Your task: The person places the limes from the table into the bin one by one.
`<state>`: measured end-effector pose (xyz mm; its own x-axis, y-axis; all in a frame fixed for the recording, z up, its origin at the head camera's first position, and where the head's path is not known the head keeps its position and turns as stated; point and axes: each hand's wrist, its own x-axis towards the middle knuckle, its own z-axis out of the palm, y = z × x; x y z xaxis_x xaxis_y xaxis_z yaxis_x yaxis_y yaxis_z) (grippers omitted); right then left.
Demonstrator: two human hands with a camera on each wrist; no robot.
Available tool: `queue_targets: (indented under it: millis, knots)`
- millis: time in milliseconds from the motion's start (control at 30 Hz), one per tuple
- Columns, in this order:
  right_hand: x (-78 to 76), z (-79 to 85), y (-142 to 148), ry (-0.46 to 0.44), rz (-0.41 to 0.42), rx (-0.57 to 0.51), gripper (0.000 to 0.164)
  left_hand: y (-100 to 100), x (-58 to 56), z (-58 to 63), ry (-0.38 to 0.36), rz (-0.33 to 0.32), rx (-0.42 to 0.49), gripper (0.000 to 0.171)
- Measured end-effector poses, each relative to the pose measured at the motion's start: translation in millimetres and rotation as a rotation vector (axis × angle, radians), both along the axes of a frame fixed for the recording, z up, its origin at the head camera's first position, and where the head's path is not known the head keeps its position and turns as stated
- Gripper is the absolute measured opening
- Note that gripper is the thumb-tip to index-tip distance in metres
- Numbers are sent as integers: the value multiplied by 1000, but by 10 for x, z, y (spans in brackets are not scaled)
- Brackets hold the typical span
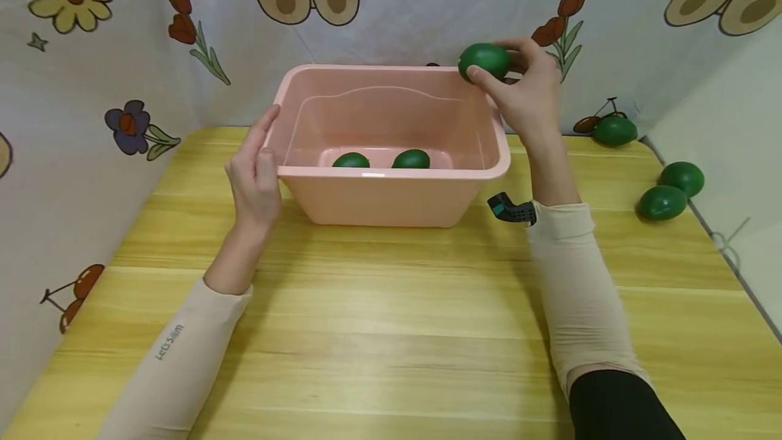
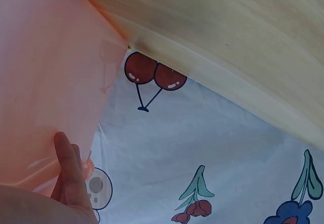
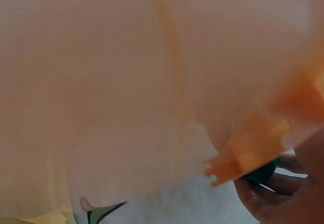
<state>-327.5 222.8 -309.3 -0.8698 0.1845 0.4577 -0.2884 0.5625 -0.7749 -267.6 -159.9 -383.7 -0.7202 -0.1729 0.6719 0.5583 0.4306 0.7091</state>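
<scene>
A pink plastic bin (image 1: 391,197) stands at the back of the wooden table. My left hand (image 1: 253,178) rests against its left side, its fingers fairly straight along the outer wall; the left wrist view shows those fingers (image 2: 71,176) touching the pink plastic. Over the bin's back right corner, my right hand (image 1: 522,87) holds a glossy green egg-shaped object (image 1: 484,62) between thumb and fingers. In the right wrist view the bin's wall hides most of that green object (image 3: 264,172). Inside the bin lie two similar green objects, one left (image 1: 351,160) and one right (image 1: 411,159), partly hidden by the front rim.
Towards the table's right edge are three more green egg-shaped objects: one at the back (image 1: 614,131) and a pair, one behind (image 1: 681,178) the other (image 1: 662,202). A patterned white cloth (image 1: 391,39) hangs behind the table (image 1: 391,318). A pale surface (image 1: 733,155) borders it on the right.
</scene>
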Motion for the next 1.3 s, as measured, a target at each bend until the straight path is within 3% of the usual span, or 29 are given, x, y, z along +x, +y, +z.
queue_targets:
  millis: [300, 467, 733, 1100, 1300]
  knots:
    - [8, 5, -62, 23, 94, 49, 52, 37, -9, -12, -4, -5, 26, 62]
    - [53, -27, 25, 16, 53, 53, 43, 52, -7, -42, -1, -13, 7, 61]
    - [152, -112, 189, -60, 6, 72, 43, 56, 25, -73, -8, -4, -18, 61]
    - [331, -116, 513, -108, -54, 122, 44, 46, 68, 10, -27, 7, 12, 62]
    - [492, -203, 893, -128, -122, 167, 45, 47, 75, 42, -29, 10, 7, 62]
